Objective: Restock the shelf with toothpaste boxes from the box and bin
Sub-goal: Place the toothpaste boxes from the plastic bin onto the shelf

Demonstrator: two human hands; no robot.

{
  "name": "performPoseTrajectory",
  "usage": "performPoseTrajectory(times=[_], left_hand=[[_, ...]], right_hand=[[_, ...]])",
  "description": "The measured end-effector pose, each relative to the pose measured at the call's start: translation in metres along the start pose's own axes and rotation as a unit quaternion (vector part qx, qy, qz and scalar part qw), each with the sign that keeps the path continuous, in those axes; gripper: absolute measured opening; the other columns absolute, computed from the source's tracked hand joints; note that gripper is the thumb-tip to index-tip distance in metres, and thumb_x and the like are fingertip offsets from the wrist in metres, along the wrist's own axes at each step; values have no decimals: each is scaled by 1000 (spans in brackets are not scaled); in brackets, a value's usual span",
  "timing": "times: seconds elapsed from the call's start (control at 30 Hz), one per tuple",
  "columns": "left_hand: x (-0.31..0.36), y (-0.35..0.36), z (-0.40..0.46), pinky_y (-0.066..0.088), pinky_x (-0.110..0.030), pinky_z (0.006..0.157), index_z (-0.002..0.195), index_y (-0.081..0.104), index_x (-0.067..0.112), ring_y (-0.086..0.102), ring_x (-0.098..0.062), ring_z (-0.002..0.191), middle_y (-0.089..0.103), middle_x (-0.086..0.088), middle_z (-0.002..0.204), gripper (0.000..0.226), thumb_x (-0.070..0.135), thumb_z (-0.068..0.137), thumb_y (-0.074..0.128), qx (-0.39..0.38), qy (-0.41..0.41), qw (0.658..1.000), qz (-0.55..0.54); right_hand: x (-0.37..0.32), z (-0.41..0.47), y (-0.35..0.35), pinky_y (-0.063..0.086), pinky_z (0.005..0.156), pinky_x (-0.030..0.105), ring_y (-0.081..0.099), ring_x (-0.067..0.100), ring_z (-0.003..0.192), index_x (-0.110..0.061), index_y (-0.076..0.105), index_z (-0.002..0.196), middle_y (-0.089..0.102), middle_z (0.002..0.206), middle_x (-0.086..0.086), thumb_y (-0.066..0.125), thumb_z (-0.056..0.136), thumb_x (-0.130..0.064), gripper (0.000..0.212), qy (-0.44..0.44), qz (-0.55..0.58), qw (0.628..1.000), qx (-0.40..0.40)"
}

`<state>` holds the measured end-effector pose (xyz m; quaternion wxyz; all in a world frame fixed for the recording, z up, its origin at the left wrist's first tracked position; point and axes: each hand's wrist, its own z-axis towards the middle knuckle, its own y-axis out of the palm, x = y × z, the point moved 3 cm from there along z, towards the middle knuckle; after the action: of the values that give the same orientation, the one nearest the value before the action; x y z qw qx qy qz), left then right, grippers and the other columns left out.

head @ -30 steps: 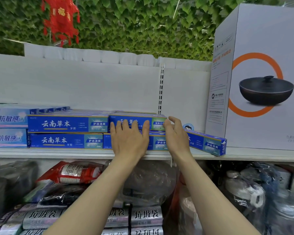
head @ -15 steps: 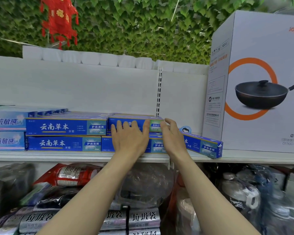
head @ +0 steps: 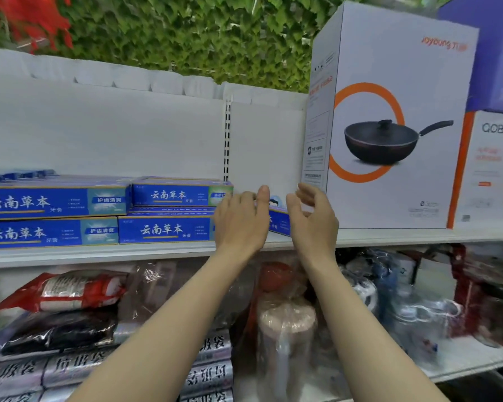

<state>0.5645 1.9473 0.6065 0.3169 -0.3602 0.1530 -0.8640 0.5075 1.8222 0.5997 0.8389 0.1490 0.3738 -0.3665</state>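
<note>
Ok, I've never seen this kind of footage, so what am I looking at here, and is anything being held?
This comes from a camera worn on a person's head, looking forward and down at their bare arms. The left hand and right hand are raised, open, in front of a shop shelf, and neither holds anything. Blue toothpaste boxes are stacked there; one angled toothpaste box shows between the hands. A large wok carton stands to the right.

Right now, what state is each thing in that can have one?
Left hand: open, empty, at the stack's end.
Right hand: open, empty.
Stacked toothpaste boxes: sealed, flat, two high.
Angled toothpaste box: askew between hands, mostly hidden.
Pan box: upright, closed.
</note>
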Motion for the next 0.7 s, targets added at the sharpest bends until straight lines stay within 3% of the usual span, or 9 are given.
performPoseTrajectory(times=[0.1,0.2,0.27,0.37,0.53,0.63,0.7], left_hand=[[2,6,-3,34,-54,108,100,64,11,49,-38,124,69,-16,114,82,61,92,-1,-6,8,999,45],[1,7,-4,30,-52,113,97,64,9,47,-39,128,69,-16,113,72,55,100,9,-3,1,999,42],[-3,10,-3,28,-51,114,101,63,11,48,-39,128,69,-14,111,72,55,101,7,-3,5,999,50],[-10,14,-1,26,-49,117,108,63,15,52,-39,122,69,-10,107,97,65,90,-18,-3,13,997,70],[-13,11,-6,20,-46,121,103,65,13,48,-38,128,69,-11,111,82,65,95,3,47,37,997,53],[-14,-4,-10,17,-44,122,120,63,11,33,-35,142,58,-12,136,74,60,96,14,85,29,996,27],[-16,-15,-12,18,-45,121,130,57,9,25,-33,146,45,-14,150,67,55,97,22,108,14,994,11]], right_hand=[[19,6,-14,32,95,19,44,17,123,-25,63,125,62,125,-5,71,89,-37,39,-41,-128,990,49],[35,9,-22,22,88,14,45,20,124,-27,66,122,61,125,-2,74,86,-38,39,-3,-198,980,34],[42,8,-25,34,86,20,53,21,118,-28,68,119,65,121,0,74,86,-31,34,35,-185,982,2],[41,6,-31,45,79,25,64,18,106,-29,71,115,72,113,-2,74,87,-23,29,55,-155,986,3],[25,5,-45,52,81,32,64,14,91,-32,72,111,73,101,-5,74,87,-22,26,61,-83,992,78],[12,9,-48,53,79,30,62,6,78,-35,71,105,69,89,-9,74,87,-23,22,49,-17,994,98],[6,14,-44,54,78,29,65,5,79,-40,69,99,69,85,-12,75,86,-22,23,42,28,995,89]])
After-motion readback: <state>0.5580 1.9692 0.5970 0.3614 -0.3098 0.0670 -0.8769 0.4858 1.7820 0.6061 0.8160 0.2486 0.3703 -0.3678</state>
